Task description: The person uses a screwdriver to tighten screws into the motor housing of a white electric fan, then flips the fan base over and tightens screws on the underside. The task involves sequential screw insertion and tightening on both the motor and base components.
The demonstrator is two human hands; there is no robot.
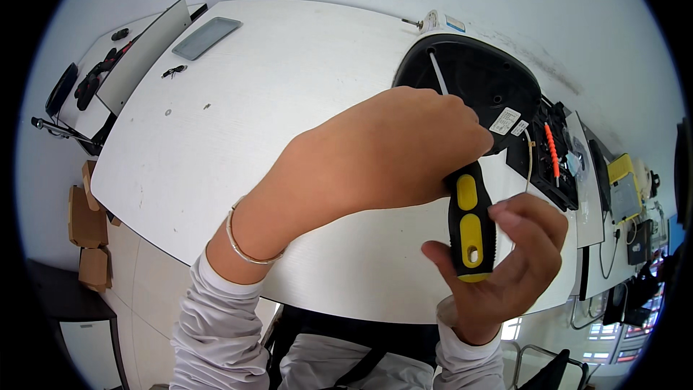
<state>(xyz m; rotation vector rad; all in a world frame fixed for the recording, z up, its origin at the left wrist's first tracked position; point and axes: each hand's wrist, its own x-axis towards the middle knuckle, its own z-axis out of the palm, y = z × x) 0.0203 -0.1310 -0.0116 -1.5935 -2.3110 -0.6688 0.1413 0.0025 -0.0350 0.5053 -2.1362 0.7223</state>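
left hand (382,152): curled over the upper part of my screwdriver (469,220), fingers wrapped shut round the top of its handle where the shaft begins; a thin bracelet (249,249) sits on that wrist.
right hand (505,260): half open under the butt of the handle, thumb on one side and fingers on the other, cupping it loosely, not clamped.
hands together: both on the one tool, left above, right below, nearly touching.
screwdriver: black and yellow handle, upright and a little tilted; its thin metal shaft (437,72) runs up and away from my left hand into a hole near the top edge of the black shell.
black shell (476,79): rounded, dark plastic housing lying on the table (289,79) just beyond my hands, two pale labels on it; whether the tip is seated in a screw i cannot tell, the hole hides it.
how it handles: i judge the screwdriver light and stiff, the rubbery handle grippy, best held round its thick middle with the palm on the butt; the long shaft looks slender, so side load could make it slip. the shell looks hard but scratchable.
further out: black parts with an orange ridged piece (552,152) to the right of the shell; a grey tray (206,36) far across the table; cardboard boxes (86,224) on the floor at my left.
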